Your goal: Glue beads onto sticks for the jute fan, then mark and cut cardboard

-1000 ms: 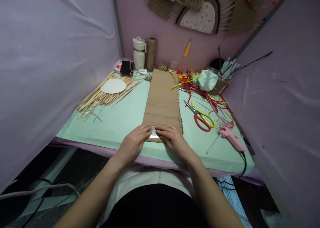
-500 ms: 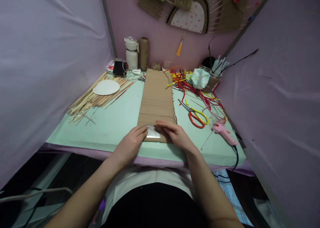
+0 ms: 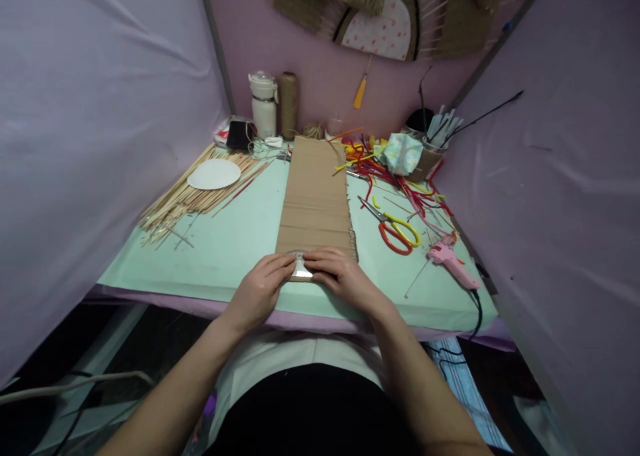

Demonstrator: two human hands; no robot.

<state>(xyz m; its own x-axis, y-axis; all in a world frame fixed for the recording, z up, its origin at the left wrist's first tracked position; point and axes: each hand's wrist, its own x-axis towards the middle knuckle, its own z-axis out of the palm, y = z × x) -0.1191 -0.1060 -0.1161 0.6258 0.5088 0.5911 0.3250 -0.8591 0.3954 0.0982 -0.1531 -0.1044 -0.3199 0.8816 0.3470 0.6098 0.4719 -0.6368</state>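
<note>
A long brown cardboard strip lies on the table with its near end at the front edge. On that near end rests a clear, half-round protractor, partly covered by fingers. My left hand has its fingers together and pressed on the protractor's left side. From the right, my right hand holds the other side, its fingertips close to those of my left hand. The thumbs are mostly hidden.
Scissors and a pink glue gun lie to the right, near red and yellow pipe cleaners. Thin wooden sticks under a white disc lie left. A white bottle and twine spool stand behind.
My right hand has moved left, from beside the protractor onto its right side. My left hand stays in place on the other side. The camera view has shifted slightly.
</note>
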